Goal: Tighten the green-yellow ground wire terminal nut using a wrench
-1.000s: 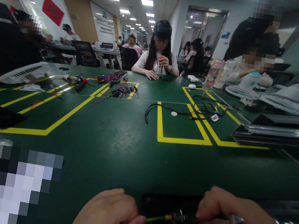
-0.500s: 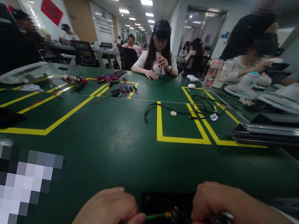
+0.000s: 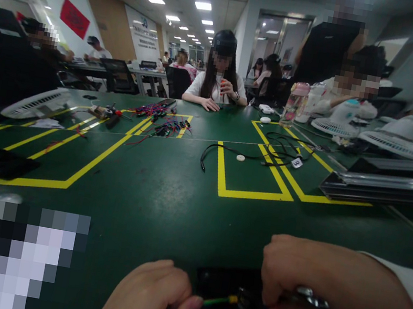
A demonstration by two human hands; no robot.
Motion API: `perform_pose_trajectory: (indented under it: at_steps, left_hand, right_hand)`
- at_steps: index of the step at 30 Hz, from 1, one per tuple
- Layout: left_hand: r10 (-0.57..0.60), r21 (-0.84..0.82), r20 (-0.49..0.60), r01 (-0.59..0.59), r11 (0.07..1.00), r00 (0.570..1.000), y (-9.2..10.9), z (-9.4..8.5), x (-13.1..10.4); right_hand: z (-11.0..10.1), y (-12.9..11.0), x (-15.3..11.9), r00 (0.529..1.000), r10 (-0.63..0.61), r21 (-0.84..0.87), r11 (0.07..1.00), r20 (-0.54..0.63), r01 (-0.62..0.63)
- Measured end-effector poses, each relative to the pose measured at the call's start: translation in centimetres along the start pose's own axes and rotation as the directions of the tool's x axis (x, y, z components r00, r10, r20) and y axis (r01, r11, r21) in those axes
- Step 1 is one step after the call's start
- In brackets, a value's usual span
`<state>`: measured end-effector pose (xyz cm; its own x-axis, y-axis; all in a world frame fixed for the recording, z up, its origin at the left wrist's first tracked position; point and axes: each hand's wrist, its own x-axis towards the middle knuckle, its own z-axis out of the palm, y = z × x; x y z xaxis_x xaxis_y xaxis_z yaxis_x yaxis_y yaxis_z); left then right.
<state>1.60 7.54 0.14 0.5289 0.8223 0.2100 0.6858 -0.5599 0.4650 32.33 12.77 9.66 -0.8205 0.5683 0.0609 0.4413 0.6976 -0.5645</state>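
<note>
Left hand (image 3: 152,294): fingers pinched narrow on a green wire (image 3: 217,302), its yellow end between the hands, short of a black item's (image 3: 226,279) far edge. Right hand (image 3: 307,276): fingers curled around a partly hidden metal tool (image 3: 313,298). Surface (image 3: 161,229) extends ahead to yellow tape (image 3: 255,195).

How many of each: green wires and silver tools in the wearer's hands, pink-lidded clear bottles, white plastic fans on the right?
Green wire, left hand: 1
Silver metal tool, right hand: 1
Pink-lidded clear bottle: 1
White plastic fans: 2
Total: 5
</note>
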Motion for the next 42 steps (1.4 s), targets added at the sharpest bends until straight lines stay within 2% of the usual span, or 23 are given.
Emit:
perform_pose_trajectory:
  at_steps: [2,4,7,9,13,16,21,24,27,31,35,39,41,42]
  left_hand:
    - [-0.001,-0.009,0.021,0.002,1.0,1.0,-0.1,0.0,-0.1]
    - [0.003,-0.018,0.029,-0.003,1.0,1.0,-0.2,0.0,-0.1]
    - [0.011,-0.034,0.016,-0.01,0.999,1.0,-0.2,0.0,-0.3]
    - [-0.003,-0.037,0.025,0.004,0.999,1.0,-0.3,0.1,-0.4]
    - [0.005,-0.029,0.006,-0.005,1.0,1.0,-0.3,0.2,-0.5]
    - [-0.005,-0.021,0.017,0.006,1.0,1.0,-0.2,0.1,-0.5]
    - [-0.022,-0.024,0.049,0.023,0.999,0.999,-0.2,0.0,-0.5]
    - [-0.024,-0.033,0.039,0.025,0.999,0.999,-0.2,0.0,-0.5]
    - [-0.018,-0.036,0.036,0.019,0.999,0.999,-0.1,0.0,-0.5]
    - [-0.017,-0.043,0.043,0.019,0.999,0.999,-0.1,-0.1,-0.6]
    - [-0.026,-0.025,0.038,0.027,0.999,0.999,-0.3,0.2,-0.6]
    - [0.035,-0.007,-0.056,-0.035,0.999,0.998,-0.3,0.6,-0.6]
    - [0.011,0.01,0.009,-0.011,1.0,1.0,0.0,0.5,-0.4]
    - [0.005,0.018,0.008,-0.005,1.0,1.0,0.1,0.4,-0.3]
  right_hand:
    - [0.0,-0.3,-0.4,0.994,0.056,0.08,0.996,-0.098,-0.048]
    - [0.3,-0.9,-0.9,0.964,0.162,0.166,0.978,-0.213,-0.128]
    - [1.8,-1.6,-1.8,0.87,0.356,0.227,0.929,-0.342,-0.292]
    - [3.3,-1.6,-2.6,0.831,0.402,0.227,0.914,-0.384,-0.337]
    - [5.9,-0.6,-3.9,0.883,0.342,0.222,0.934,-0.322,-0.281]
    - [6.4,-0.1,-4.0,0.897,0.317,0.211,0.942,-0.307,-0.26]
    - [6.3,-0.3,-3.4,0.875,0.309,0.202,0.947,-0.373,-0.248]
    - [6.2,-0.5,-3.1,0.882,0.302,0.172,0.952,-0.362,-0.255]
    - [5.9,-0.7,-3.0,0.895,0.285,0.157,0.957,-0.343,-0.245]
    - [4.7,-0.9,-2.3,0.927,0.2,0.132,0.977,-0.318,-0.165]
    - [2.9,-1.0,-1.3,0.973,0.088,0.054,0.995,-0.211,-0.078]
    - [1.3,-0.7,-0.4,0.997,0.003,0.017,1.0,-0.08,-0.001]
    - [1.0,-0.5,0.0,0.998,-0.025,-0.013,1.0,-0.059,0.024]
    - [0.9,-0.4,0.0,0.998,-0.032,-0.024,0.999,-0.054,0.03]
